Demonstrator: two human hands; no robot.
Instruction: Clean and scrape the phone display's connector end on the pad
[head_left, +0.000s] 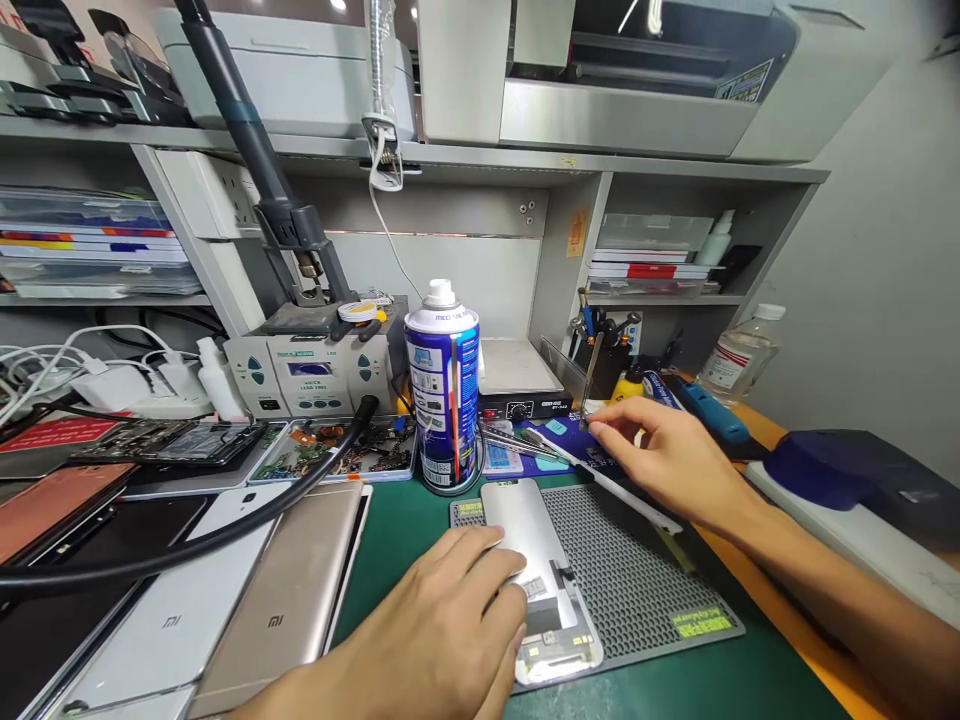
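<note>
- Left hand [442,620] lies flat, palm down, fingers pressing the silver metal phone back shell [529,540], pinning it to the grey perforated work mat [637,580].
- Shell sits on the mat's left part, on the green desk mat [405,530], lower end showing exposed internals.
- Right hand [667,455] reaches left over the mat's far edge, thumb and forefinger pinching the thin metal tweezers [589,385], held nearly upright.
- Blue-and-white spray can [442,390] stands just behind the shell.
- White-handled tool [615,485] lies beneath the right hand.
- Gold and white phones [247,600] lie left of the left hand.
- Grey soldering station [315,370] at the back.
</note>
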